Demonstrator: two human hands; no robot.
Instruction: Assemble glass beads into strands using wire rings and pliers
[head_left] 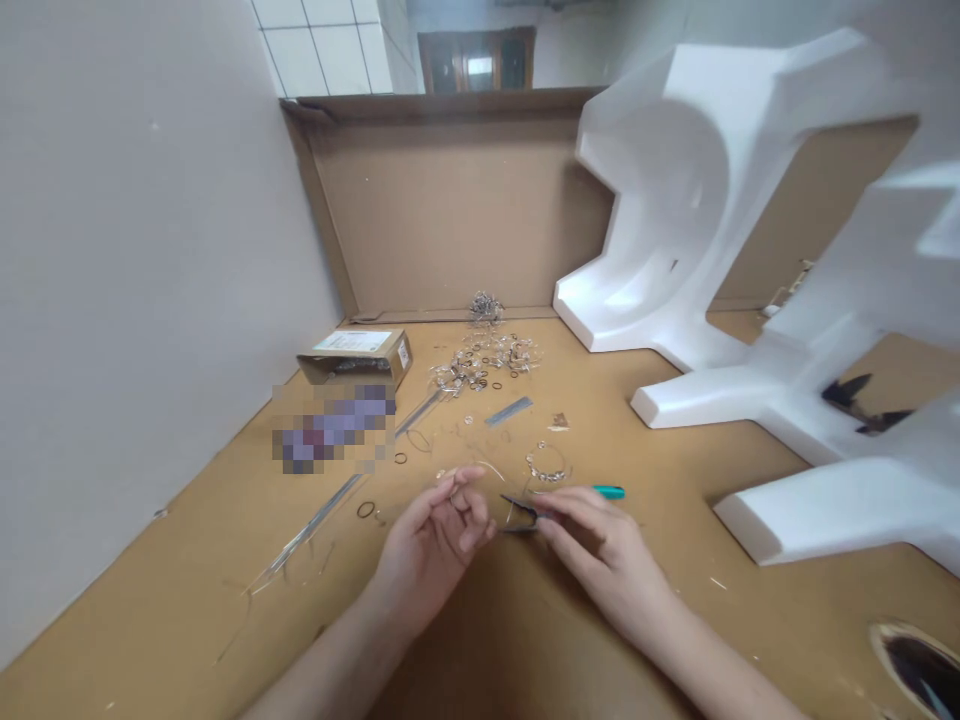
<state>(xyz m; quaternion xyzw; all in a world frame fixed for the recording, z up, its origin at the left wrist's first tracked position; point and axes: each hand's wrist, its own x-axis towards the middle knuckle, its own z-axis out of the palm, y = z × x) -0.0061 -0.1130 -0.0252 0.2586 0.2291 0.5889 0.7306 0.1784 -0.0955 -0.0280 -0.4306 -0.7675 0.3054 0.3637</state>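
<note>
My left hand [442, 530] is curled, its thumb and forefinger pinching a thin wire [491, 468] that arcs off to the right. My right hand [596, 540] is closed round small dark pliers [521, 510] with a teal handle end [609, 492], the jaws pointing left toward the left hand's fingers. Both hands hover just above the cardboard work surface [525, 620]. A small beaded wire ring [547, 465] lies just beyond the right hand.
A heap of small rings and wire pieces [484, 360] lies further back, with a small cardboard box [360, 355] at its left and thin metal rods [337, 505]. Large white foam blocks [750, 300] stand on the right. A cardboard wall [450, 200] closes the back.
</note>
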